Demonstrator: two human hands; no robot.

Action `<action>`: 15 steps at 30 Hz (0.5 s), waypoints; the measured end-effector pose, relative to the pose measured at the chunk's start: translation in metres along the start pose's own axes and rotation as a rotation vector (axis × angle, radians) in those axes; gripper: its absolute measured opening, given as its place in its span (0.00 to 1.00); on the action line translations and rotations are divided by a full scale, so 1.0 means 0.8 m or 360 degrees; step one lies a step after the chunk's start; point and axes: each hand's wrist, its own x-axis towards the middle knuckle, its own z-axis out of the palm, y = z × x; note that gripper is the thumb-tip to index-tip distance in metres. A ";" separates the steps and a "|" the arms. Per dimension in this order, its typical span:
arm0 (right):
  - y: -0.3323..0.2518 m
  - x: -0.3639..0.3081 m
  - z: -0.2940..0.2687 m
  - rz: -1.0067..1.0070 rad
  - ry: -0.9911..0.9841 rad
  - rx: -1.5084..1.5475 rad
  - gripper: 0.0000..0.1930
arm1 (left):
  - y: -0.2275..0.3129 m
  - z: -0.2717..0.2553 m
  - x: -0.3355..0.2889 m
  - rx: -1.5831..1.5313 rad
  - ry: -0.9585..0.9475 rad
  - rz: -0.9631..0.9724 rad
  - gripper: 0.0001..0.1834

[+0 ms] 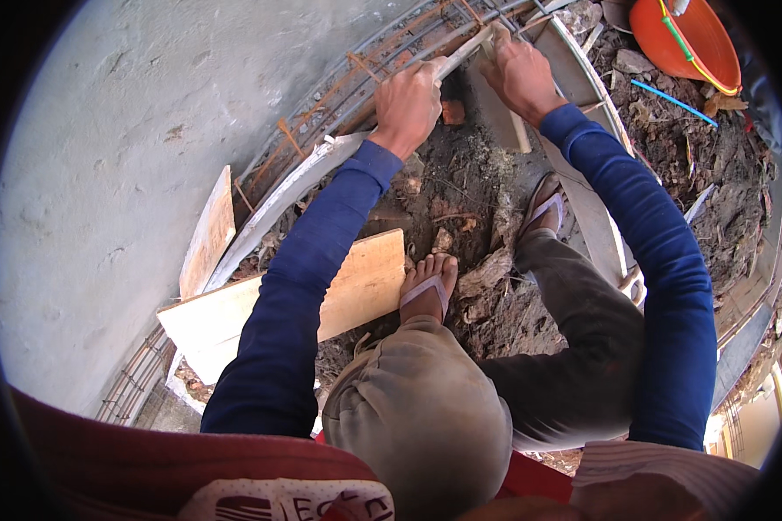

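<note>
A thin pale wooden strip [466, 54] runs slantwise between my hands at the top middle. My left hand [407, 104] is closed around its nearer end. At the far end, my right hand [525, 76] has its fingers curled over the strip, and part of that grip is hidden. Just below my right palm a short light wooden piece [520, 135] sticks out; its link to the hand cannot be made out. Rusty and grey reinforcing bars [356, 80] curve along the wall beside my left hand. A curved form board [593, 74] stands to the right of my right hand.
A plastered grey wall [139, 130] fills the left. A loose plank [361, 282] lies by my left foot, another board [210, 230] leans near the wall. Rubble and soil [495, 295] cover the ground. An orange bucket [686, 43] and blue tube [673, 102] lie at upper right.
</note>
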 end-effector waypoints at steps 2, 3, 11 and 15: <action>-0.011 -0.002 -0.007 -0.0034 -0.0021 0.0045 0.28 | -0.001 -0.004 0.000 0.0002 0.0042 0.0069 0.22; -0.011 -0.006 -0.018 -0.0031 0.0007 0.0067 0.27 | 0.005 -0.008 0.001 -0.0040 0.0074 0.0128 0.22; -0.007 -0.089 -0.121 0.0070 0.0210 0.0401 0.24 | 0.104 -0.104 -0.042 -0.0141 -0.0049 0.0405 0.22; 0.007 -0.160 -0.057 -0.0169 0.0512 0.0425 0.26 | 0.116 -0.100 -0.090 -0.0057 -0.0216 0.0406 0.21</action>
